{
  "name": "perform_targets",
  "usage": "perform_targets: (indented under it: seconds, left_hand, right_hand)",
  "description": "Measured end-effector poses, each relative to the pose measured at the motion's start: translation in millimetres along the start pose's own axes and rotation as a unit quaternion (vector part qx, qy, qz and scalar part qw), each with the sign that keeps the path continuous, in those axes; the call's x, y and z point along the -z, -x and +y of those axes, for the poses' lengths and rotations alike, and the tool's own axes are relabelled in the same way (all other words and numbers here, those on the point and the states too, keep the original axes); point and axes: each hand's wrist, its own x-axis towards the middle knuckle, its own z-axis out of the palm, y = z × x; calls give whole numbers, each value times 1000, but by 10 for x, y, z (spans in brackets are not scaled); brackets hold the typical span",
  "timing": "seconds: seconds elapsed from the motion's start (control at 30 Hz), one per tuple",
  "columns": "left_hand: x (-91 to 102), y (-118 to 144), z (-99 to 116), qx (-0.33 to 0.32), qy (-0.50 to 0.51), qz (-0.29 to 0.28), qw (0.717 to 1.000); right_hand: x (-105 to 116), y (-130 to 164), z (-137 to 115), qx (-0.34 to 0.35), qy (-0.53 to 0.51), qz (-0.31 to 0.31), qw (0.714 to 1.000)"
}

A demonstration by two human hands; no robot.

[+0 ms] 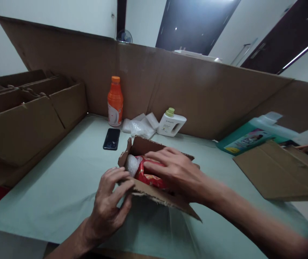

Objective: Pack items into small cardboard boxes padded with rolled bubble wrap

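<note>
A small open cardboard box (143,145) sits on the pale green table (70,172) in front of me. Inside it lie a red packet (150,177) and a white bubble-wrap wad (132,163). My right hand (175,171) lies flat on top of the red packet, fingers pointing left, pressing into the box. My left hand (111,203) grips the box's near left corner and its front flap (167,201), fingers curled over the edge.
A black phone (111,139) lies behind the box. Further back stand an orange bottle (115,101), loose bubble wrap (140,126) and a white jug (171,123). A teal detergent jug (251,135) and flat cardboard (278,171) lie right. Open cartons (21,118) stand left, cardboard wall (197,90) behind.
</note>
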Motion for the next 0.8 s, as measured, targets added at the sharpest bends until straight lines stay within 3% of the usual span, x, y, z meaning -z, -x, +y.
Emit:
perform_targets:
  seconds: [0.1,0.17,0.2,0.27,0.3,0.4,0.5,0.63,0.8]
  left_hand:
    - [29,172,-53,61,-16,75,995]
    - [36,322,-118,137,-14,67,988]
    - [32,398,-158,184,-4,48,982]
    - [1,527,-248,281,39,-1,959]
    - [-28,571,-297,323,66,-20,944]
    - [-168,584,-433,407,136,-45,902]
    - [-338,475,-482,422,194,-68,883]
    - [-471,412,-387,428,229,-55,872]
    - [-519,531,-224,432,221,-27,874]
  right_hand:
    - [171,667,-67,-133,-3,136,982]
    - [83,1144,-153,-294,2,255,921]
    - [-21,1349,-222,-367,-11,286,885]
    - [-310,1626,-415,-474,-70,295,827]
    - [-475,1686,-528,-502,-124,268,813]
    - [-936,1598,-802,-507,-243,234,793]
    - [-1214,1368,-873,-506,-272,222,788]
    - [-1344,1263,-875,-515,-257,248,779]
    - [-1468,1337,-907,-502,-249,299,772]
